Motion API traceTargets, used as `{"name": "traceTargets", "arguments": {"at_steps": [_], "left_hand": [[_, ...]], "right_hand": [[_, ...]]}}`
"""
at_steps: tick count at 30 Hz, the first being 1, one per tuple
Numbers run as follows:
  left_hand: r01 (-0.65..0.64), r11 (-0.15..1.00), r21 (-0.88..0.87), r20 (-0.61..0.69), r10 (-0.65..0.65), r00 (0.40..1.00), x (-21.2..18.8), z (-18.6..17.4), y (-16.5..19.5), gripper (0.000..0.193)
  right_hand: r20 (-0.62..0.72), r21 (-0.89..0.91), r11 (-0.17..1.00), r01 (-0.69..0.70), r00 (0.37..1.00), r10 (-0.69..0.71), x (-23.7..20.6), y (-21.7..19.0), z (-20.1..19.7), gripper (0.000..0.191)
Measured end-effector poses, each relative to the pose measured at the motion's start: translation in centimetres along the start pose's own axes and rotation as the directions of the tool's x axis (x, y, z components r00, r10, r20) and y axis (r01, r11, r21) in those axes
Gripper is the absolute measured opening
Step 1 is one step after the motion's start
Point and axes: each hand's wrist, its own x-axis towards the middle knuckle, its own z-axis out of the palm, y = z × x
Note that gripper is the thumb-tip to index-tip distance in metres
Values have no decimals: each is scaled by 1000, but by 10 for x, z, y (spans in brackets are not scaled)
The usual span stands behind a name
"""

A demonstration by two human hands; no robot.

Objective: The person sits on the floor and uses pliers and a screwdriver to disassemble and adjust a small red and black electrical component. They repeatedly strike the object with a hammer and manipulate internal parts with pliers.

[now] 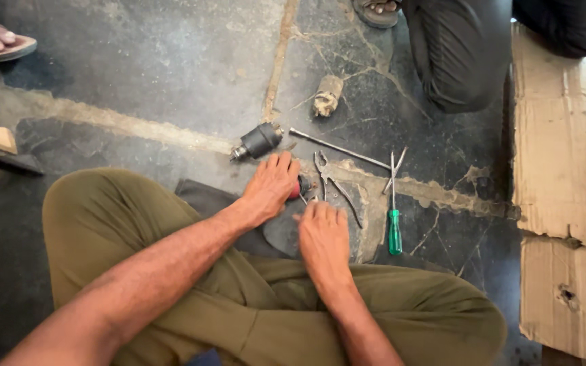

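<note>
A dark cylindrical motor part [258,141] lies on the cracked floor [157,74], just beyond the left hand [271,186], which presses palm-down over a small red piece [296,190], mostly hidden. The right hand [321,234] rests beside it, fingers loosely together; whether it holds anything is unclear. Further right lie pliers [330,183], a metal rod [339,149] and a green-handled screwdriver [394,224].

Looks steeply down from head height, close over crossed legs, facing the cracked floor [171,61] toward twelve o'clock, with cardboard [564,169] cropped at three o'clock.
</note>
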Motion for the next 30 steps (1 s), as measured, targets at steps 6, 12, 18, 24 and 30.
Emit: {"name": "traceTargets", "arguments": {"at_steps": [6,12,18,24,30], "left_hand": [[73,997,-18,115,-71,991,0,-2,-1,38],[23,999,-30,322,-12,947,4,-7,-7,42],[68,993,-101,331,-31,943,3,-8,-7,43],[155,982,-104,335,-112,936,-6,-3,0,41],[376,917,-131,416,-294,860,-11,4,2,58]], "right_hand": [[106,-249,965,-88,987,117,-3,-8,47,21],[154,-5,1000,19,988,-18,5,6,50,27],[169,75,988,136,975,-147,8,33,52,37],[251,191,981,-31,968,-19,-2,29,40,39],[516,443,755,-483,826,226,-19,16,32,29]]}}
